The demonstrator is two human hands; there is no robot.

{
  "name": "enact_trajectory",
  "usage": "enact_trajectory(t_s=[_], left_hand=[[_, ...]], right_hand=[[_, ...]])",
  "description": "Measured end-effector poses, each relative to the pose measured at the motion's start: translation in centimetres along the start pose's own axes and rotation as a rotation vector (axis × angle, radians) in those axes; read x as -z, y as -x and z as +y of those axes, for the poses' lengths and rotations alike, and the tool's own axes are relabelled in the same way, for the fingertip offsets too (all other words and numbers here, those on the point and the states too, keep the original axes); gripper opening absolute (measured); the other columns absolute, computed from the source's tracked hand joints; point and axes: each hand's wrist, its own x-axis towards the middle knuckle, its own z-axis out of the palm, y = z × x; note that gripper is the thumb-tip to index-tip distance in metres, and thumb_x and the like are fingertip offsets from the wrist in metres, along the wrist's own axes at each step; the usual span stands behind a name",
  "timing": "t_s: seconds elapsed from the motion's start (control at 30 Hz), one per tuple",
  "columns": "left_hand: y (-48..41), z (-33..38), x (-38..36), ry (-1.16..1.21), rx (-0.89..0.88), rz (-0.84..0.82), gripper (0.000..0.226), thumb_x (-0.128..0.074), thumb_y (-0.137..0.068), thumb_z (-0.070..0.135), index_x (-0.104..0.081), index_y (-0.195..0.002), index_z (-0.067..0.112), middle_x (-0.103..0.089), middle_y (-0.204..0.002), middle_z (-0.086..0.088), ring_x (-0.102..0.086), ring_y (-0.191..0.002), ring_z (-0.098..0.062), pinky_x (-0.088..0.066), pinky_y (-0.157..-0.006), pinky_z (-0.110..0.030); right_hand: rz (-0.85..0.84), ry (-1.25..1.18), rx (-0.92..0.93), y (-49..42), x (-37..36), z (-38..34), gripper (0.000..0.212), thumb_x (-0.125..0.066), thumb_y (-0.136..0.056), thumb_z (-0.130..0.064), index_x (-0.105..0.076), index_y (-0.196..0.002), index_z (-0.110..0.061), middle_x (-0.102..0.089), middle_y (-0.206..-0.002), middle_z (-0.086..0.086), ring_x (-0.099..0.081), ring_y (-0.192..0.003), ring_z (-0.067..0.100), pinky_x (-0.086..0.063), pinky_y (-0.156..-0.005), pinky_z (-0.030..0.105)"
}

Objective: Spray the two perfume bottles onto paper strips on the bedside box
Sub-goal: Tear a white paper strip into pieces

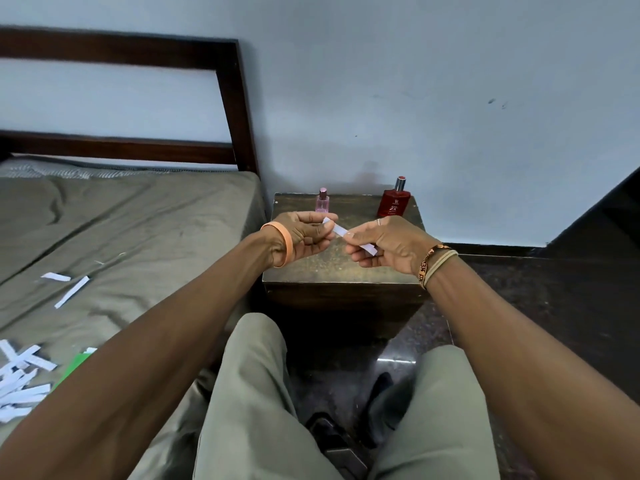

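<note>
Paper strip (pixel 347 234): one, white, held above the bedside box (pixel 341 268), left hand (pixel 304 235) pinching its far end, right hand (pixel 384 245) pinching its middle. Advised handling: keep it taut, clear of fingers, before spraying. Pink bottle (pixel 322 201) and red bottle (pixel 394 199) stand capped at the box's rear (untouched). Surroundings: bed (pixel 138 216) with spare strips (pixel 20 386), pale wall, dark floor.

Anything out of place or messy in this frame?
Mostly tidy. Paper strips lie scattered loose on the bed: a heap at the left edge and two strays further up. Both bottles, pink and red, stand upright on the box.
</note>
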Motion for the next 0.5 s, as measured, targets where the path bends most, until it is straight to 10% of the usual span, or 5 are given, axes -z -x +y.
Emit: enact_trajectory(t_s=[0.5], left_hand=[[2.1, 0.6, -1.4, -0.185, -0.038, 0.158, 0.020, -0.078, -0.072, 0.008, -0.072, -0.091, 0.008, -0.074, -0.087, -0.016, -0.073, -0.075, -0.021, -0.058, -0.061, -0.028]], right_hand=[[0.059, 0.091, 0.081, 1.9, -1.4, 0.0, 0.025, -0.066, -0.093, -0.024, -0.070, -0.106, -0.003, -0.074, -0.091, 0.015, -0.070, -0.076, 0.021, -0.058, -0.072, 0.032]])
